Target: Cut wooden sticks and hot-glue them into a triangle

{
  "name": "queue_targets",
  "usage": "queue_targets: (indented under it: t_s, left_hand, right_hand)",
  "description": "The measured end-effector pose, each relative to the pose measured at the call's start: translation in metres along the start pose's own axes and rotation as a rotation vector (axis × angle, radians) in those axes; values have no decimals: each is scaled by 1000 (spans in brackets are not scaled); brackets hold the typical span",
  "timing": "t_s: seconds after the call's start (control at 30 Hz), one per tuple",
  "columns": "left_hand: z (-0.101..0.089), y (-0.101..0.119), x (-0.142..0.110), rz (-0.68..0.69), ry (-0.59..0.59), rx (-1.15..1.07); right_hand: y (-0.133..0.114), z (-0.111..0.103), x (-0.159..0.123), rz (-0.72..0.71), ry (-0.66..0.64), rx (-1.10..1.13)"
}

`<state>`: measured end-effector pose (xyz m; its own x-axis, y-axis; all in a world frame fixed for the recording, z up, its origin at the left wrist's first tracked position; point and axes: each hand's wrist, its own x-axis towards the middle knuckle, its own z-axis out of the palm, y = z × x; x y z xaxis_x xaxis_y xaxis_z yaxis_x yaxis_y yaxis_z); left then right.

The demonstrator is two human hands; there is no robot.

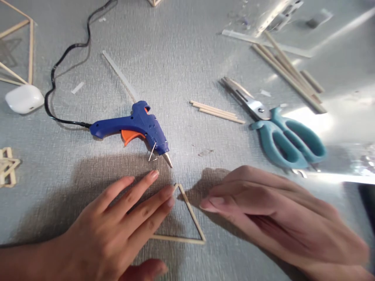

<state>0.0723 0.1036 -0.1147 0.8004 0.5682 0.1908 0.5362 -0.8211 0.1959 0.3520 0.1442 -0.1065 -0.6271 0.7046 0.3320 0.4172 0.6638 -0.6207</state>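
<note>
A triangle of thin wooden sticks (191,212) lies flat on the table. Over its left side rests my left hand (117,222), fingers stretched out, hiding part of that stick. To the right of the triangle, apart from it, my right hand (278,218) is closed with thumb and fingertips pressed together; anything between them is too small or hidden to make out. Just beyond my left fingertips lies a blue glue gun (149,125) with an orange trigger, its metal nozzle pointing toward the triangle's top corner.
Short sticks (216,111) lie beside teal-handled scissors (290,136). Longer sticks (290,74) are at the upper right. A black cord (54,74) runs from the glue gun past a white case (25,98). Wooden stick frames (31,50) and a small stick star (8,167) stand left.
</note>
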Motion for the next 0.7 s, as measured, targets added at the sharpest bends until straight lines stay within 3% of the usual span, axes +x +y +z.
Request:
queue_targets:
  t_s: [0.07,0.43,0.7]
  left_hand:
    - [0,0,0,-1,4,0]
    - [2,2,0,-34,21,-26]
    - [3,3,-2,-30,10,-30]
  right_hand:
    - [3,0,-2,-13,20,74]
    - [0,11,-7,-55,79,-47]
    - [1,16,-6,-169,-8,-194]
